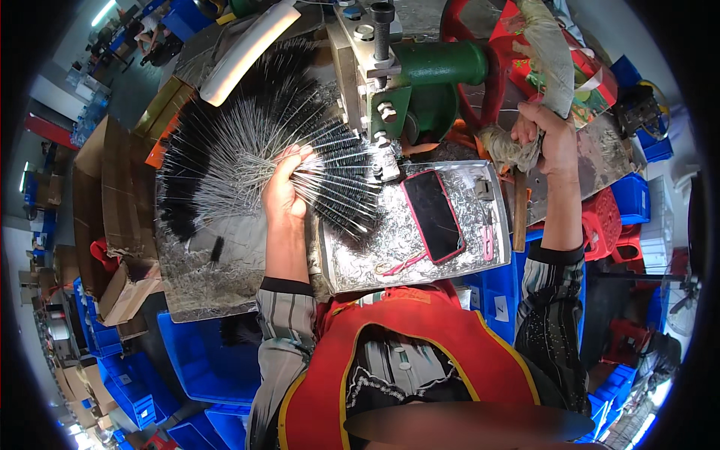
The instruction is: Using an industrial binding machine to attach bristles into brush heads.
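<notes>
My left hand (285,187) is closed round the silvery wire stems of a bunch of tube brushes (341,176). Their black bristled ends fan out toward the press. Beneath and behind this hand, a big pile of the same kind of brushes (259,82) spreads over the bench, black ends outward. The green hand press (442,64) stands just past the held bunch, its metal jaw (386,161) close to the bristle tips; whether they touch, I cannot tell. At the right, my right hand (553,139) grips the cloth-wrapped part of the press's red handwheel (487,67).
In front of the press lies a metal-littered tray (352,277) with a red-cased phone (435,217) and a small pink-handled tool (488,241). A white lamp (251,52) hangs over the pile. Cardboard boxes (120,195) stand left; blue bins (202,360) sit below the bench.
</notes>
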`<state>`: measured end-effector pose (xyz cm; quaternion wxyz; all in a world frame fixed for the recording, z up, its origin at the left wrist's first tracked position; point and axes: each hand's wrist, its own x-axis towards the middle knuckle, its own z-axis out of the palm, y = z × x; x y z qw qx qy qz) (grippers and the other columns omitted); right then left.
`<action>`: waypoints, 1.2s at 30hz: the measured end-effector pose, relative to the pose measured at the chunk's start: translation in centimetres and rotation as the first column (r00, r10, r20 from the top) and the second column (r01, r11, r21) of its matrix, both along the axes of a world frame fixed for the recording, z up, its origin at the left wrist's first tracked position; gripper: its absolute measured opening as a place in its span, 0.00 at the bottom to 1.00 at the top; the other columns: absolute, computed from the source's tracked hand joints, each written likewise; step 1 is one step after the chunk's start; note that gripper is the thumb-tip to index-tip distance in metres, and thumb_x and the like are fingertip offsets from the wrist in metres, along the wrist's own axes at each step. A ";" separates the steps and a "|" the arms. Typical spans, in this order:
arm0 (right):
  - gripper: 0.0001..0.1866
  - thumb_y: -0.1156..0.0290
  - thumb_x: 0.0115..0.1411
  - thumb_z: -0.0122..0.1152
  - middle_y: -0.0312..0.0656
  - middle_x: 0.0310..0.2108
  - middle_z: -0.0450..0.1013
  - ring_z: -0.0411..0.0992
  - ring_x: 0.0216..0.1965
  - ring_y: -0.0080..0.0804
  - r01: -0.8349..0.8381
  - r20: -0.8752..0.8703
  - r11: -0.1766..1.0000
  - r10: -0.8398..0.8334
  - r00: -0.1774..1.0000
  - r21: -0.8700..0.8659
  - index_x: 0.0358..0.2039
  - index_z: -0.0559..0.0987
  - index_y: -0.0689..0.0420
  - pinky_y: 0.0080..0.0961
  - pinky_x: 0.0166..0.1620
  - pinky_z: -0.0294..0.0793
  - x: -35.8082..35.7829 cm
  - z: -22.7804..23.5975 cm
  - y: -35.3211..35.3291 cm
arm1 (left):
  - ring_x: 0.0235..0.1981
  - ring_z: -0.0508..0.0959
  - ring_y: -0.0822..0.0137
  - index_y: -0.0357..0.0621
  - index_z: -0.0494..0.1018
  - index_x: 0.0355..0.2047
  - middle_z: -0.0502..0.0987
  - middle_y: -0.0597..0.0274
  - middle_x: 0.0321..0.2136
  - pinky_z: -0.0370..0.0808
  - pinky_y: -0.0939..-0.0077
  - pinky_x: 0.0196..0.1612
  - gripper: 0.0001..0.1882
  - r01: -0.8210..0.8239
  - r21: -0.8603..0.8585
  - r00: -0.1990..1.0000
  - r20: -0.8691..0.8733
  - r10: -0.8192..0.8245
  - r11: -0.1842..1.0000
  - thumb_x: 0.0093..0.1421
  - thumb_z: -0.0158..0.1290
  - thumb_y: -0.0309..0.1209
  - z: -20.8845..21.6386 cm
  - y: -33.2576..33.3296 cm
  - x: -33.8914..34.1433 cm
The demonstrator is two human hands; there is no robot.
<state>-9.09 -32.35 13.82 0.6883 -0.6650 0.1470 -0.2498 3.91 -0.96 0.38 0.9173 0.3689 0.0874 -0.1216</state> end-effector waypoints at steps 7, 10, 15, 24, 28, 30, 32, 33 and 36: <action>0.12 0.75 0.45 0.52 0.36 0.08 0.56 0.58 0.10 0.26 -0.021 0.052 0.999 0.022 0.998 -0.027 0.09 0.64 0.58 0.22 0.21 0.62 0.5 -1.7 0.4 | 0.32 0.74 0.58 0.29 0.64 0.34 0.72 0.46 0.30 0.74 0.69 0.37 0.12 -0.038 0.008 0.999 -0.005 0.038 0.999 0.46 0.46 0.15 0.0 0.5 -0.1; 0.06 0.80 0.47 0.52 0.37 0.11 0.62 0.61 0.12 0.24 0.154 0.356 0.987 -0.163 0.920 0.052 0.16 0.69 0.64 0.23 0.22 0.65 1.0 -7.1 0.9 | 0.32 0.74 0.60 0.31 0.64 0.35 0.72 0.48 0.30 0.74 0.71 0.36 0.12 -0.027 0.008 1.000 0.011 0.027 1.000 0.47 0.47 0.18 0.5 0.2 -0.3; 0.04 0.80 0.49 0.51 0.37 0.12 0.62 0.61 0.15 0.23 -0.015 0.491 0.998 0.043 0.870 -0.062 0.21 0.70 0.66 0.20 0.27 0.65 1.6 -10.2 -0.6 | 0.27 0.74 0.70 0.39 0.67 0.35 0.73 0.59 0.26 0.73 0.78 0.31 0.13 0.347 0.213 0.936 -0.013 -0.352 0.913 0.48 0.53 0.25 2.3 0.9 -1.3; 0.10 0.78 0.49 0.47 0.37 0.10 0.59 0.61 0.16 0.26 0.043 0.334 0.993 -0.004 0.943 -0.110 0.13 0.65 0.61 0.25 0.32 0.65 1.6 -9.8 0.0 | 0.33 0.73 0.64 0.35 0.66 0.36 0.71 0.55 0.31 0.72 0.74 0.37 0.13 0.288 0.038 0.955 0.066 -0.290 0.957 0.47 0.49 0.20 0.5 1.2 -1.8; 0.05 0.79 0.49 0.50 0.39 0.12 0.64 0.62 0.14 0.24 -0.026 0.393 0.996 0.057 0.918 -0.085 0.19 0.70 0.65 0.21 0.23 0.64 1.2 -8.5 -0.4 | 0.34 0.73 0.61 0.33 0.63 0.39 0.70 0.54 0.33 0.72 0.73 0.38 0.16 0.173 0.031 0.982 0.069 -0.174 0.984 0.46 0.48 0.19 0.0 1.1 -1.8; 0.05 0.79 0.46 0.51 0.39 0.10 0.62 0.61 0.12 0.25 0.064 0.263 0.997 -0.074 0.962 0.048 0.16 0.70 0.65 0.23 0.22 0.64 0.3 -5.9 0.2 | 0.35 0.73 0.61 0.33 0.63 0.39 0.71 0.53 0.34 0.72 0.72 0.38 0.17 0.192 -0.022 0.980 0.053 -0.191 0.981 0.46 0.48 0.19 0.0 1.3 -1.9; 0.05 0.79 0.44 0.52 0.38 0.08 0.62 0.60 0.11 0.26 0.015 0.271 1.000 -0.014 0.963 0.000 0.14 0.70 0.63 0.23 0.20 0.63 0.3 -4.7 -0.3 | 0.36 0.73 0.61 0.32 0.64 0.39 0.71 0.53 0.34 0.72 0.72 0.39 0.17 0.173 0.034 0.983 0.054 -0.175 0.984 0.46 0.47 0.19 -0.3 1.5 -1.8; 0.09 0.79 0.45 0.51 0.38 0.08 0.59 0.60 0.11 0.27 0.020 0.209 1.000 -0.018 0.978 -0.008 0.11 0.67 0.61 0.24 0.21 0.62 0.4 -3.7 0.0 | 0.36 0.73 0.61 0.32 0.64 0.40 0.71 0.53 0.34 0.72 0.72 0.39 0.17 0.157 0.037 0.985 0.063 -0.159 0.987 0.46 0.47 0.19 -0.3 1.6 -1.8; 0.13 0.78 0.46 0.49 0.36 0.07 0.57 0.59 0.10 0.27 0.004 0.151 1.000 -0.001 0.989 -0.025 0.08 0.65 0.59 0.25 0.22 0.62 0.4 -2.5 0.4 | 0.35 0.73 0.62 0.32 0.64 0.39 0.71 0.52 0.34 0.71 0.72 0.39 0.17 0.138 0.015 0.988 0.073 -0.139 0.990 0.46 0.47 0.18 -0.4 1.5 -1.8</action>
